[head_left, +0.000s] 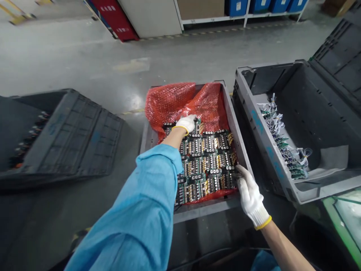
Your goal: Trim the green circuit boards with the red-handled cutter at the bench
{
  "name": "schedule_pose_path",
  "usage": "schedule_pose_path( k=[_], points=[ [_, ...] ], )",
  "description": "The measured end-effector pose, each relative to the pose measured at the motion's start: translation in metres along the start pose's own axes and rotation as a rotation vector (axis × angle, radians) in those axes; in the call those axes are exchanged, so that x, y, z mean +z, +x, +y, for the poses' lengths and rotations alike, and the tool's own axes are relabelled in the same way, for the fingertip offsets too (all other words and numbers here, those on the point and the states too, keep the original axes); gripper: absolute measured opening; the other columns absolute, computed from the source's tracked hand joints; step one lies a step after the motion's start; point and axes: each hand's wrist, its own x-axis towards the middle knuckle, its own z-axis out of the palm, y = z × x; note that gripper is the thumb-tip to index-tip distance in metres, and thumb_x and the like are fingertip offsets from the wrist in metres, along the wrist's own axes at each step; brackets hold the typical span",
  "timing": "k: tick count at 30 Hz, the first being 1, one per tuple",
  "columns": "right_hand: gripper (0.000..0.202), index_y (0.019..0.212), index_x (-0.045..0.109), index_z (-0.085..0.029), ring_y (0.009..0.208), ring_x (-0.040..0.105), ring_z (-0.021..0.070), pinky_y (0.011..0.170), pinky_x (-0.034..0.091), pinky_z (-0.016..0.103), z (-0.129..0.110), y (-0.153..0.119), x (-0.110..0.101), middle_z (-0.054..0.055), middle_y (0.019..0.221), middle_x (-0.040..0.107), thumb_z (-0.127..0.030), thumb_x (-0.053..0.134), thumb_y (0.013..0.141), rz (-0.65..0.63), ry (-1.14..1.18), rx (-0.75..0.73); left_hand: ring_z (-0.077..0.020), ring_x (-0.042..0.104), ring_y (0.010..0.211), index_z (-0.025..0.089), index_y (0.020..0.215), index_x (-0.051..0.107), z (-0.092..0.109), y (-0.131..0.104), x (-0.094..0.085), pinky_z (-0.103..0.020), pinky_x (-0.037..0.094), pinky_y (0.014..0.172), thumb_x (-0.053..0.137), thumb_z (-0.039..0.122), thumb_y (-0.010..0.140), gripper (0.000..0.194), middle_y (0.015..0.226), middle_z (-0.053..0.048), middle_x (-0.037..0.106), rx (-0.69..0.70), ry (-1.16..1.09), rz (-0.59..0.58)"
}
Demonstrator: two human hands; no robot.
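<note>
My left hand point(186, 123), in a white glove with a yellow cuff, reaches to the far row of circuit boards in a grey bin point(238, 139). Its fingers are bent around the top of a circuit board point(198, 128), and the back of the glove hides part of the grip. Other circuit boards point(208, 162) stand on edge in several packed rows. My right hand point(250, 192), also gloved, rests at the bin's near right corner. Its fingers are stretched out and apart, with dark tips beside the end of the nearest rows. Red bubble wrap point(172, 101) lines the bin and folds over its far side.
To the right, a second grey bin point(316, 109) holds wired green boards point(282, 143) and a pale sheet point(334, 162). Another grey bin point(84, 131) with boards inside stands at left. Across the floor are a shelf with blue boxes point(237, 7) and a red panel point(115, 19).
</note>
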Motion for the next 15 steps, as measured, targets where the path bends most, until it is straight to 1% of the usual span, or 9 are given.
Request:
schedule_pose_path(
  k=[1, 2, 3, 4, 5, 7, 9, 12, 15],
  points=[
    [0.052, 0.15, 0.052, -0.02, 0.134, 0.057, 0.0247, 0.119, 0.045, 0.041, -0.001, -0.001, 0.0, 0.01, 0.149, 0.058, -0.048, 0.04, 0.108, -0.007, -0.002, 0.002, -0.0304, 0.042, 0.15, 0.013, 0.163, 0.038, -0.004, 0.001, 0.002, -0.049, 0.027, 0.128, 0.037, 0.018, 0.097, 0.066, 0.166, -0.014, 0.041, 0.003, 0.016, 0.015],
    [0.051, 0.15, 0.052, -0.021, 0.134, 0.057, 0.0248, 0.12, 0.044, 0.041, -0.002, -0.001, 0.0, 0.01, 0.148, 0.058, -0.048, 0.04, 0.108, -0.009, -0.006, 0.004, -0.0309, 0.039, 0.152, 0.013, 0.163, 0.038, -0.011, 0.002, 0.002, -0.051, 0.023, 0.129, 0.038, 0.018, 0.097, 0.067, 0.166, -0.014, 0.04, 0.005, 0.033, 0.046],
    [0.051, 0.15, 0.053, -0.021, 0.134, 0.057, 0.0249, 0.12, 0.044, 0.041, -0.003, -0.002, 0.0, 0.01, 0.148, 0.058, -0.047, 0.04, 0.108, -0.009, -0.01, 0.006, -0.0312, 0.039, 0.152, 0.013, 0.162, 0.04, -0.02, 0.002, 0.002, -0.052, 0.023, 0.129, 0.039, 0.02, 0.097, 0.066, 0.165, -0.013, 0.043, 0.0, 0.042, 0.078],
    [0.051, 0.15, 0.053, -0.021, 0.133, 0.058, 0.0249, 0.12, 0.044, 0.041, -0.003, -0.003, -0.001, 0.01, 0.148, 0.059, -0.047, 0.041, 0.108, -0.009, -0.015, 0.009, -0.0316, 0.043, 0.148, 0.013, 0.16, 0.043, -0.03, 0.002, 0.001, -0.05, 0.027, 0.128, 0.041, 0.023, 0.097, 0.064, 0.161, -0.014, 0.048, -0.018, 0.038, 0.103],
    [0.05, 0.15, 0.053, -0.021, 0.132, 0.059, 0.0249, 0.12, 0.044, 0.041, -0.004, -0.003, -0.001, 0.01, 0.147, 0.059, -0.047, 0.042, 0.108, -0.01, -0.018, 0.013, -0.0319, 0.051, 0.142, 0.013, 0.158, 0.047, -0.041, 0.001, 0.0, -0.046, 0.034, 0.124, 0.044, 0.027, 0.096, 0.063, 0.155, -0.014, 0.055, -0.046, 0.026, 0.107],
    [0.05, 0.149, 0.054, -0.021, 0.13, 0.06, 0.0247, 0.12, 0.044, 0.041, -0.005, -0.004, -0.001, 0.009, 0.146, 0.06, -0.046, 0.043, 0.107, -0.011, -0.024, 0.015, -0.0318, 0.063, 0.126, 0.013, 0.152, 0.055, -0.062, -0.003, 0.0, -0.038, 0.048, 0.111, 0.053, 0.032, 0.092, 0.063, 0.142, -0.014, 0.065, -0.087, 0.006, 0.045],
    [0.048, 0.148, 0.055, -0.021, 0.13, 0.06, 0.0247, 0.12, 0.045, 0.041, -0.006, -0.004, -0.001, 0.009, 0.145, 0.061, -0.045, 0.043, 0.107, -0.016, -0.03, 0.007, -0.0306, 0.068, 0.115, 0.016, 0.146, 0.061, -0.075, -0.008, 0.002, -0.033, 0.053, 0.102, 0.061, 0.034, 0.086, 0.063, 0.135, -0.011, 0.069, -0.093, 0.003, -0.015],
    [0.047, 0.146, 0.057, -0.022, 0.131, 0.06, 0.0249, 0.119, 0.046, 0.042, -0.008, -0.003, -0.001, 0.009, 0.144, 0.061, -0.045, 0.042, 0.107, -0.018, -0.037, 0.003, -0.028, 0.069, 0.112, 0.023, 0.141, 0.067, -0.077, -0.013, 0.008, -0.027, 0.052, 0.099, 0.06, 0.037, 0.087, 0.057, 0.132, -0.005, 0.071, -0.144, -0.02, 0.013],
    [0.047, 0.145, 0.058, -0.021, 0.13, 0.06, 0.0249, 0.119, 0.046, 0.042, -0.008, -0.002, -0.001, 0.009, 0.144, 0.062, -0.045, 0.042, 0.107, -0.024, -0.04, -0.003, -0.0276, 0.069, 0.114, 0.025, 0.144, 0.065, -0.073, -0.013, 0.012, -0.028, 0.051, 0.099, 0.053, 0.041, 0.092, 0.056, 0.136, -0.005, 0.07, -0.183, -0.047, 0.06]
  ],
)
